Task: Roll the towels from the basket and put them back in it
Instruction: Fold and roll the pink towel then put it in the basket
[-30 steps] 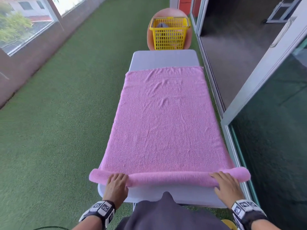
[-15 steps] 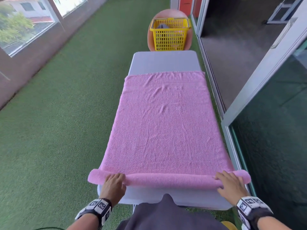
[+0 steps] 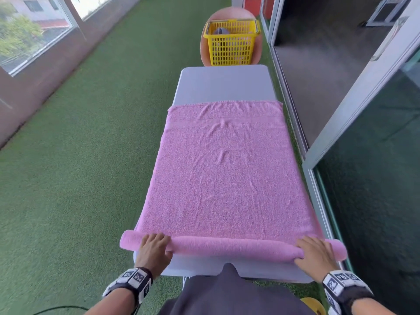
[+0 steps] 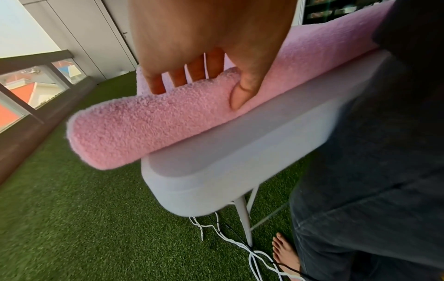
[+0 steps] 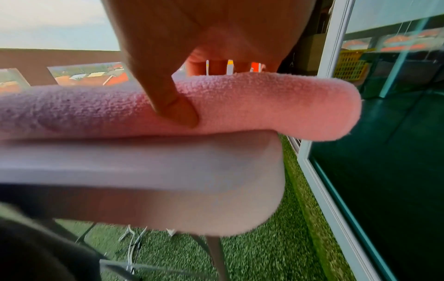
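Observation:
A pink towel point(image 3: 225, 178) lies spread along a white table point(image 3: 225, 85), and its near end is wound into a roll point(image 3: 231, 245) at the table's front edge. My left hand point(image 3: 154, 246) grips the roll near its left end, fingers over the top and thumb on the near side point(image 4: 209, 87). Near the right end my right hand point(image 3: 316, 251) holds the roll the same way point(image 5: 204, 89). Both roll ends overhang the table sides. A yellow basket point(image 3: 231, 44) stands beyond the far end with a grey towel point(image 3: 219, 31) inside.
The basket sits on a round pink stool point(image 3: 204, 48). Glass sliding doors point(image 3: 363, 155) run close along the right side of the table. Green turf point(image 3: 79, 178) covers the floor on the left. White cables point(image 4: 216, 232) and my bare foot point(image 4: 286, 252) are under the table.
Both hands have turned the roll a little further. The towel's far edge has come slightly nearer, so more bare table shows at the far end.

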A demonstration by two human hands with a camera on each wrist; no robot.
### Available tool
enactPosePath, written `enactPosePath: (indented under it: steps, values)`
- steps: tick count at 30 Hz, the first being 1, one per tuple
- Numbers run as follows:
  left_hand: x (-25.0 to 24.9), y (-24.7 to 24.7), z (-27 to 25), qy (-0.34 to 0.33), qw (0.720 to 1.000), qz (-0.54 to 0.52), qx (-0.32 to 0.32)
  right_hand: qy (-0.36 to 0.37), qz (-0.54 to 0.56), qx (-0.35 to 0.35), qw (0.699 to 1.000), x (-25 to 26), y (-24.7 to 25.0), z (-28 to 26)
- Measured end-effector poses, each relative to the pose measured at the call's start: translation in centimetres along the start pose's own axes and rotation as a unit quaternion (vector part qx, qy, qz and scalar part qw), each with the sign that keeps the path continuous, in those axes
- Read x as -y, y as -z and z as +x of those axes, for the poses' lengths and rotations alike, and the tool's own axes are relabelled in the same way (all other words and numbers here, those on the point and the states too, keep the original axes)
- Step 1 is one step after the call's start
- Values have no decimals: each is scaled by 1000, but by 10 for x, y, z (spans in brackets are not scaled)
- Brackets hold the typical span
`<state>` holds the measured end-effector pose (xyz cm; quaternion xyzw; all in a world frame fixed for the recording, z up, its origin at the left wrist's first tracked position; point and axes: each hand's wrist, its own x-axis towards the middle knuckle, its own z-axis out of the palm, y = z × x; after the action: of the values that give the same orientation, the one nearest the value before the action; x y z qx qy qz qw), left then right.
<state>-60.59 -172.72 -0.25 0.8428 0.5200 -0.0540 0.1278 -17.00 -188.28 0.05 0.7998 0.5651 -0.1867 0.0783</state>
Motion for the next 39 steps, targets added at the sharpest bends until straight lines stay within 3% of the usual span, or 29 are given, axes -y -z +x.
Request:
enactPosePath:
  steps: [5, 9, 13, 16, 20, 24, 27, 30, 33, 35, 37, 39]
  values:
    - [0, -1, 12, 19, 999, -19, -28, -3, 38, -62, 997, 0, 11, 18]
    - [-2, -13, -4, -9, 999, 5, 38, 40, 42, -3, 998, 5, -8, 0]
    - [-4, -4, -2, 0, 999, 4, 36, -12, 26, 27, 999, 12, 7, 1]
    - [-1, 11, 15, -5, 1000, 12, 13, -9, 21, 75, 997, 16, 34, 23]
    - [-1, 8, 29, 33, 999, -13, 29, 20, 74, -8, 997, 14, 36, 36]
    - [-5, -5, 15, 15, 997, 28, 68, 54, 74, 21, 996, 18, 5, 9]
    - [-13, -11, 3, 14, 998, 35, 44, 33, 55, -4, 998, 22, -11, -6]
    - [-14, -3, 6, 19, 1000, 21, 4, 29, 17, -3, 999, 26, 2, 1]
    - [-7, -4, 20, 23, 999, 8, -22, 18, 36, -54, 998, 25, 20, 15]
    - [-7, -1, 24, 44, 999, -13, 7, 19, 59, -56, 996, 21, 22, 19]
    - [-8, -1, 20, 39, 998, -21, 54, 32, 59, 2, 998, 19, 16, 14]
    - [-8, -4, 12, 24, 997, -4, 68, 44, 30, 13, 998, 19, 8, 5]
